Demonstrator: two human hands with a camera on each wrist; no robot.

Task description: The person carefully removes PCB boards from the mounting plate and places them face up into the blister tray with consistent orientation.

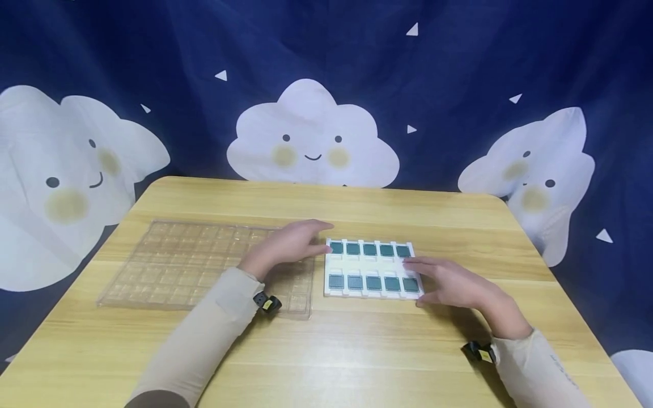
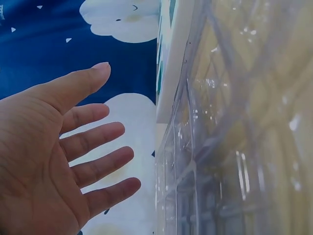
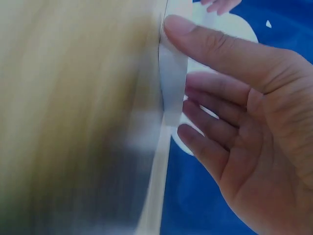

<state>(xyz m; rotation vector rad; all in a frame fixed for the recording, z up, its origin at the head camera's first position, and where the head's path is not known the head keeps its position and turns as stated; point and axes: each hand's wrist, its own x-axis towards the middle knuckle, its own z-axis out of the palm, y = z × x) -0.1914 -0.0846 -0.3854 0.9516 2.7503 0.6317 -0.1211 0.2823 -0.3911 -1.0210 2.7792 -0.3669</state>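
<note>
A white tray lies on the table with two rows of green square chips in its slots. My left hand hovers over the right end of a clear plastic compartment tray. Its fingers are spread, holding nothing, and the thumb points at the white tray's left edge; the left wrist view shows the palm and all the fingers apart. At the white tray's right edge is my right hand, fingers extended over the top and thumb by the near corner. In the right wrist view the thumb touches the tray's side.
Both trays lie flat on a light wooden table, the clear one to the left with many small compartments. Behind the table's far edge hangs a dark blue curtain printed with white clouds. A small black camera sits on each wrist.
</note>
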